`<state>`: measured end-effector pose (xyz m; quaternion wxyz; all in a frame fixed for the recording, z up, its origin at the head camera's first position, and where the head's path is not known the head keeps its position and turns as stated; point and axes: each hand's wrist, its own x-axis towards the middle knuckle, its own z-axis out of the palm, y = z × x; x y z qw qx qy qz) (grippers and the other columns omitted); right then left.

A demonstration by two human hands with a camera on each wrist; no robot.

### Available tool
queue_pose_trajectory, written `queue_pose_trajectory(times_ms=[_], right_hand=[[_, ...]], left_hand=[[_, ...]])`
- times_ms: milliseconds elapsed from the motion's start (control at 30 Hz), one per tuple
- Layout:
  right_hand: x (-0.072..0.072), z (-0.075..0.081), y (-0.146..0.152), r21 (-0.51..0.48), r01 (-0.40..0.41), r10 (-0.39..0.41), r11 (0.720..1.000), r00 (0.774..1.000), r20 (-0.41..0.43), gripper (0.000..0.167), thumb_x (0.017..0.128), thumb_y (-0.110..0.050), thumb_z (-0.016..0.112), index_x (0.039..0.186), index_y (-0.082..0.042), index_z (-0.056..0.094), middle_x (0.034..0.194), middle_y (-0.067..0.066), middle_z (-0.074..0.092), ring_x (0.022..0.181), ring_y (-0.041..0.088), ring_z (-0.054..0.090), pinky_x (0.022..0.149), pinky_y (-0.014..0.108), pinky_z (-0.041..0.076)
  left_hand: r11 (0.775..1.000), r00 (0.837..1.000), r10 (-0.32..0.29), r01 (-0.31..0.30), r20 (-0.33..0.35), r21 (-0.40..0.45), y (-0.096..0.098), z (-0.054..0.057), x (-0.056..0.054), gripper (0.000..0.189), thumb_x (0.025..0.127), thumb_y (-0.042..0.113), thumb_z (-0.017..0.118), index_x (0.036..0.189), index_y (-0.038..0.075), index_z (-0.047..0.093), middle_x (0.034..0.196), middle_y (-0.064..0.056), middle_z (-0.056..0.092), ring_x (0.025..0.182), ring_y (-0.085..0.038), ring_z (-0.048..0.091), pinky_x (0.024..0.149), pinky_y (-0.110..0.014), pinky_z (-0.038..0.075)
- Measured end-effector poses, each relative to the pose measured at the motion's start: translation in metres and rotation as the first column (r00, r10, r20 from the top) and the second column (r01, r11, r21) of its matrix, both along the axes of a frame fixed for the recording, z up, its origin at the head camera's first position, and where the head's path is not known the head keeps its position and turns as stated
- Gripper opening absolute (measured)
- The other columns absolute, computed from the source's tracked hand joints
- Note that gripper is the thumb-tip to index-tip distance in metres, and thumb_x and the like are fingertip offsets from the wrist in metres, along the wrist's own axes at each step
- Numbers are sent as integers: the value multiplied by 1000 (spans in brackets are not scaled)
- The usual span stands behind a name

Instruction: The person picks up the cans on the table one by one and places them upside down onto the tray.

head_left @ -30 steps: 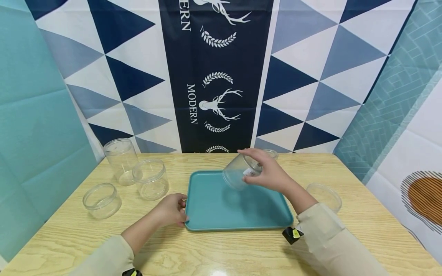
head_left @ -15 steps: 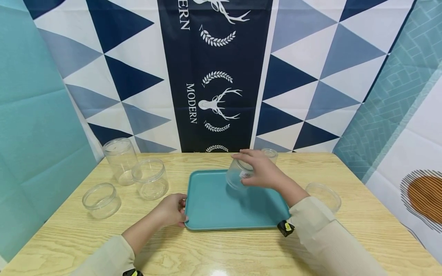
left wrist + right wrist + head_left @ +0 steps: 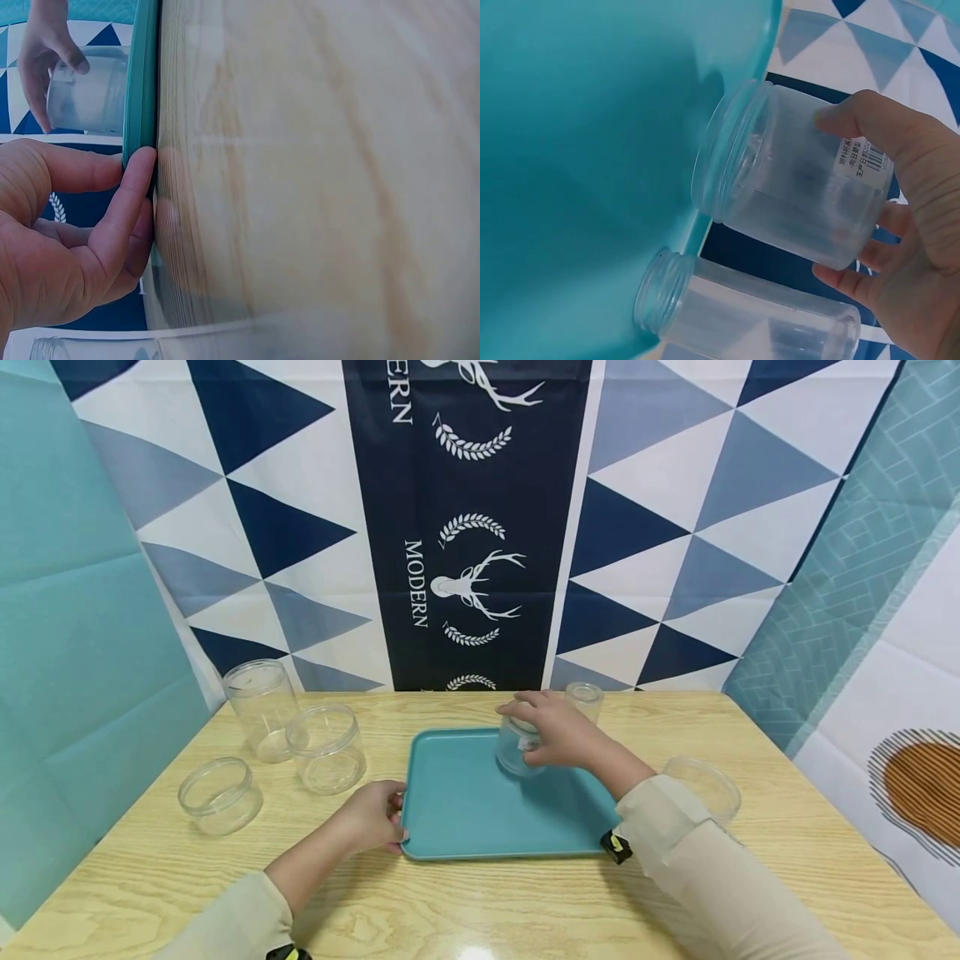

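In the head view my right hand (image 3: 562, 731) holds a clear plastic jar (image 3: 516, 752) over the back of the teal tray (image 3: 480, 810). The right wrist view shows this jar (image 3: 802, 169) upside down, threaded mouth toward the tray, with a printed label near its base. Thumb and fingers span its sides at the base end. A narrower clear jar (image 3: 757, 311), mouth down too, stands beside it at the tray's back right. My left hand (image 3: 367, 817) grips the tray's left rim; in the left wrist view its thumb and fingers pinch the tray edge (image 3: 140, 82).
Left of the tray are a tall clear jar (image 3: 262, 714), a medium one (image 3: 327, 752) and a short one (image 3: 221, 797). A shallow clear round piece (image 3: 705, 787) lies right of the tray, partly behind the right sleeve. A patterned backdrop (image 3: 480, 527) rises behind the table.
The jar in my right hand has turned from tilted to nearly upright, mouth down, and moved slightly right and back over the tray. My left hand keeps its grip on the tray.
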<state>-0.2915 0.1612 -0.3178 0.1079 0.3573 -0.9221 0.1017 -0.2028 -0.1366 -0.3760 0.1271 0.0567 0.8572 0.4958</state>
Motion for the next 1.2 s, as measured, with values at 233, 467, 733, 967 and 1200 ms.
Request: queue_pose_trajectory(times_ms=[233,467,733,967,1200], right_hand=[[-2,-2,-5,21,13,-13,1000,1000,1,68,73,-13,76,138,-16,57,142,21,47,127,44,44,95,54,46],[-9,-5,-10,64,53,-54,997,998,22,68,73,-16,75,139,-17,56,143,21,46,128,44,43,94,55,46],[-14,-3,-14,110,75,-79,991,997,26,69,75,-18,76,140,-17,54,143,21,47,127,44,44,94,56,46],[-13,-1,-15,148,82,-85,986,996,13,69,76,-21,77,141,-17,53,142,22,47,126,44,45,91,55,48],[-14,-1,-15,165,78,-80,983,997,8,70,77,-22,79,142,-16,52,142,22,48,128,44,44,100,58,42]], left_hand=[[1000,1000,1,-1,-1,5,0,-1,0,70,75,-23,68,138,-15,40,91,-14,47,69,-20,50,58,-33,59],[1000,1000,4,-4,3,8,1,-1,0,69,75,-23,67,138,-15,41,92,-14,47,69,-20,49,58,-33,59],[1000,1000,-2,2,-1,-1,1,0,-1,69,74,-23,66,138,-15,41,92,-14,47,70,-20,49,58,-33,59],[1000,1000,0,0,-5,5,1,0,-3,69,74,-24,66,138,-15,41,92,-14,47,71,-20,50,58,-33,59],[1000,1000,5,-5,-7,1,1,-2,-3,70,73,-24,67,137,-15,42,92,-14,48,71,-20,51,58,-33,59]])
